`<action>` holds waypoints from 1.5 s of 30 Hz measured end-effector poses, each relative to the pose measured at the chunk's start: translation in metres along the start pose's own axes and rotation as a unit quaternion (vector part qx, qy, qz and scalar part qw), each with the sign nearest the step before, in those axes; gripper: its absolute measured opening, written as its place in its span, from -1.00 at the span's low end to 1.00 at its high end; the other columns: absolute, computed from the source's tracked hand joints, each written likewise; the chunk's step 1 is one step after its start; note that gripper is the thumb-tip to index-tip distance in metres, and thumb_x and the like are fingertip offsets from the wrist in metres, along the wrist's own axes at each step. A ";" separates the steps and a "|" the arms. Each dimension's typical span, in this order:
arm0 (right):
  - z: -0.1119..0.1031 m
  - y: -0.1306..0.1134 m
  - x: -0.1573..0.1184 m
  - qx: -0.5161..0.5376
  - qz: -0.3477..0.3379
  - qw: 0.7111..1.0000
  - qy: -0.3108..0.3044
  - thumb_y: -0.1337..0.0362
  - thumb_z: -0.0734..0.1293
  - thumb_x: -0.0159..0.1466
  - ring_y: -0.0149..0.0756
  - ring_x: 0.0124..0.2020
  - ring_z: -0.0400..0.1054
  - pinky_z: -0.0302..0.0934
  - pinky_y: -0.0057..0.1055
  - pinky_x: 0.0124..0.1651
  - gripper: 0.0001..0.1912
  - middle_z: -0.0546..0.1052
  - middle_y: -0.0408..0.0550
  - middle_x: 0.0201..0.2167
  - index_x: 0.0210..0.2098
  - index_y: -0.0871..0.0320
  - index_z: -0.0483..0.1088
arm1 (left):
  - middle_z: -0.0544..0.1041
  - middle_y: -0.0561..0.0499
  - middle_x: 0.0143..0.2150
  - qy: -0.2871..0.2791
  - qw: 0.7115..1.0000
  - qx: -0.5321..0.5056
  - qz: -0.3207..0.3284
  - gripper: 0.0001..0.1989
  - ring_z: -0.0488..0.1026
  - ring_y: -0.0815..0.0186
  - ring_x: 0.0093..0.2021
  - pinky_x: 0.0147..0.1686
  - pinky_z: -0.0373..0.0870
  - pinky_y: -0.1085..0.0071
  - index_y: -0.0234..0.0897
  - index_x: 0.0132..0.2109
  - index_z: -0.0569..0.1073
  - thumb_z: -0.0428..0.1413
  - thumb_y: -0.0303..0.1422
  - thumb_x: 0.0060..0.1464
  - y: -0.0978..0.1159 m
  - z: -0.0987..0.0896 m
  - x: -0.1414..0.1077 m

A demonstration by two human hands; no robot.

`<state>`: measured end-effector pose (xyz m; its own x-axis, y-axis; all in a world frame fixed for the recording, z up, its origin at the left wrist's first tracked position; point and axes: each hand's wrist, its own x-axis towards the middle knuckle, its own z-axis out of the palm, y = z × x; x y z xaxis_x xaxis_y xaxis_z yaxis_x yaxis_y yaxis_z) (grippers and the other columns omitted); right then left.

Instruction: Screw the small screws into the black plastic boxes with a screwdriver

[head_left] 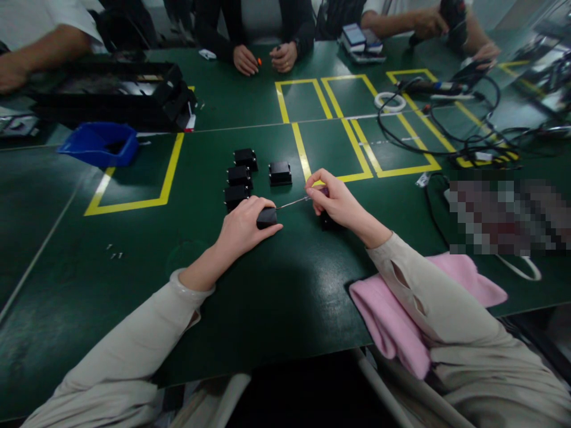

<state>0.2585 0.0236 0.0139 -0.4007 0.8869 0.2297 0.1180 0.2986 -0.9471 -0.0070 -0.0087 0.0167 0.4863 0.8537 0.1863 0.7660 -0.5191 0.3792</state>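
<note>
My left hand [244,227] grips a small black block [266,218] between thumb and fingers, low over the green table. In my right hand [332,199] is a screwdriver [295,203] with a thin metal shaft, held by its dark handle; the shaft points left and its tip meets the block's right side. Three similar black blocks [239,176] stand in a column just beyond my left hand. Another black block [280,172] sits alone to their right. Beneath my right hand, a dark object [329,222] is partly hidden.
Small screws [116,255] lie at the left. A blue bin [103,144] and black trays [116,92] stand back left. Cables [473,131] spread at the right, a pink cloth [392,321] under my right forearm. Other people's hands [284,57] rest across the table [276,309].
</note>
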 end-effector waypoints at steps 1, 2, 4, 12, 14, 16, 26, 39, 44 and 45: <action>-0.001 0.000 0.000 -0.003 -0.004 1.000 0.001 0.31 0.28 0.46 -0.47 -0.63 0.27 0.11 -0.47 -0.49 -0.90 0.31 -0.37 -0.60 -0.13 0.07 0.21 | 0.57 -0.14 0.02 0.000 1.000 0.001 0.000 -0.63 0.52 -0.01 0.02 0.00 0.48 0.08 -0.22 0.05 0.46 0.25 -0.10 0.25 0.000 0.000 0.000; -0.001 -0.001 0.000 -0.005 -0.007 1.000 0.001 0.33 0.30 0.45 -0.48 -0.61 0.28 0.12 -0.47 -0.48 -0.88 0.33 -0.36 -0.57 -0.11 0.07 0.21 | 0.57 -0.14 0.02 -0.001 1.000 0.003 0.000 -0.63 0.52 -0.01 0.02 -0.01 0.48 0.08 -0.22 0.05 0.46 0.25 -0.10 0.26 0.000 0.000 0.000; -0.002 -0.002 0.000 -0.007 -0.005 1.000 0.002 0.32 0.32 0.43 -0.49 -0.60 0.29 0.13 -0.47 -0.47 -0.85 0.35 -0.35 -0.54 -0.11 0.07 0.22 | 0.57 -0.14 0.02 -0.001 1.000 0.003 0.000 -0.63 0.52 -0.01 0.02 0.00 0.49 0.08 -0.22 0.05 0.46 0.24 -0.09 0.26 -0.001 0.000 0.000; 0.000 -0.001 0.000 0.012 -0.003 1.000 -0.003 0.26 0.27 0.49 -0.48 -0.63 0.26 0.12 -0.48 -0.48 -0.90 0.30 -0.39 -0.62 -0.13 0.07 0.21 | 0.57 -0.13 0.02 0.000 1.000 0.005 0.003 -0.64 0.53 0.00 0.02 0.00 0.49 0.09 -0.22 0.05 0.46 0.24 -0.09 0.27 -0.001 0.000 0.000; -0.001 -0.001 -0.001 0.007 -0.009 1.000 0.002 0.35 0.30 0.44 -0.48 -0.60 0.30 0.16 -0.48 -0.46 -0.87 0.34 -0.37 -0.57 -0.09 0.08 0.22 | 0.57 -0.13 0.02 -0.002 1.000 0.006 0.002 -0.64 0.53 0.00 0.02 0.00 0.49 0.10 -0.22 0.05 0.45 0.24 -0.09 0.27 -0.001 0.000 0.000; -0.001 -0.003 -0.001 0.004 -0.007 1.000 0.008 0.38 0.32 0.40 -0.49 -0.60 0.31 0.16 -0.47 -0.46 -0.82 0.36 -0.35 -0.54 -0.09 0.08 0.22 | 0.57 -0.13 0.02 -0.003 1.000 0.007 0.000 -0.64 0.52 0.00 0.02 0.00 0.48 0.09 -0.21 0.05 0.46 0.25 -0.09 0.27 -0.001 0.000 0.000; -0.002 -0.001 0.000 0.010 0.004 1.000 -0.010 0.27 0.29 0.47 -0.50 -0.59 0.29 0.16 -0.49 -0.47 -0.89 0.39 -0.34 -0.55 -0.11 0.08 0.22 | 0.57 -0.13 0.02 0.001 1.000 -0.004 -0.004 -0.65 0.52 -0.01 0.03 0.02 0.47 0.09 -0.20 0.04 0.46 0.24 -0.09 0.26 0.000 0.001 0.000; -0.001 -0.005 -0.001 -0.012 0.005 1.000 0.008 0.33 0.31 0.44 -0.46 -0.60 0.30 0.16 -0.44 -0.46 -0.88 0.35 -0.34 -0.56 -0.11 0.06 0.24 | 0.57 -0.12 0.01 -0.001 1.000 0.003 -0.002 -0.65 0.52 0.00 0.02 0.01 0.48 0.08 -0.18 0.04 0.45 0.24 -0.08 0.26 -0.001 0.000 0.000; 0.000 -0.004 -0.001 -0.010 0.011 1.000 0.013 0.31 0.32 0.43 -0.47 -0.60 0.30 0.16 -0.45 -0.48 -0.87 0.37 -0.33 -0.53 -0.11 0.06 0.23 | 0.57 -0.11 0.01 -0.003 1.000 0.002 -0.008 -0.65 0.52 0.01 0.02 0.00 0.48 0.09 -0.18 0.04 0.45 0.25 -0.09 0.25 0.000 -0.001 0.000; 0.000 -0.003 0.000 -0.007 0.011 1.000 0.011 0.28 0.31 0.46 -0.47 -0.61 0.29 0.14 -0.46 -0.49 -0.89 0.37 -0.34 -0.56 -0.13 0.06 0.23 | 0.56 -0.12 0.01 -0.004 1.000 0.001 -0.008 -0.65 0.52 0.01 0.02 0.01 0.48 0.09 -0.18 0.04 0.45 0.25 -0.09 0.26 0.001 -0.001 0.000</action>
<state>0.2580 0.0223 0.0167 -0.3775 0.9012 0.2130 0.1397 0.2828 -0.9489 -0.0066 -0.0088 0.0179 0.4778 0.8612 0.1735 0.7741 -0.5061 0.3803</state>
